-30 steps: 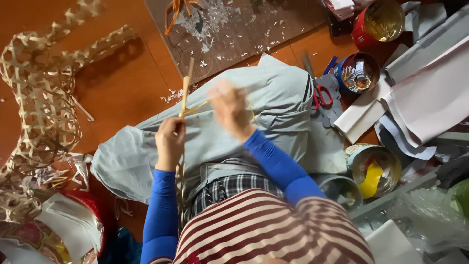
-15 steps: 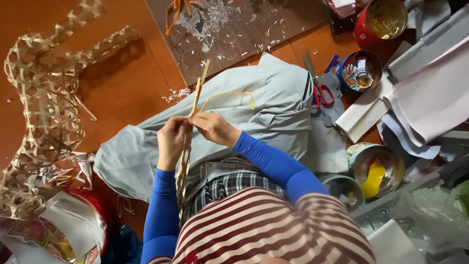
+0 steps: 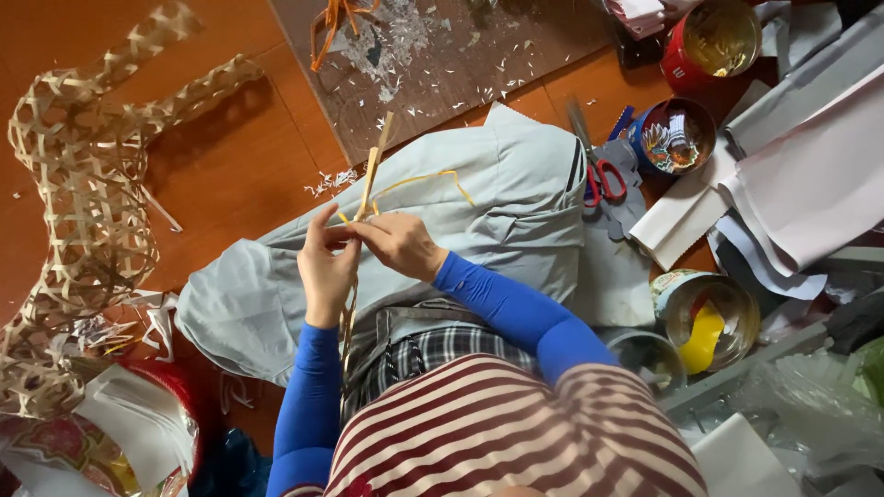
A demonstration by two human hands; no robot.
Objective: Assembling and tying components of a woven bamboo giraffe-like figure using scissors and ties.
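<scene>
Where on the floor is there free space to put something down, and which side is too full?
The bare orange-brown wooden floor is free between the woven bamboo lattice frame, the brown board strewn with paper scraps and the grey cloth. The far side is crowded: red-handled scissors, round tins, white paper sheets.

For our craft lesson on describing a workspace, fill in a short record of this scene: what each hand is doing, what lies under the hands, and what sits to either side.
left hand: left hand in a closed grip on the bamboo strips, which stand nearly upright
right hand: right hand pinching a thin yellow strip at the same bundle
under the hands: grey cloth spread over the lap
right side: red-handled scissors, open tins, rolled white paper
left side: woven bamboo frame on the orange floor
</scene>
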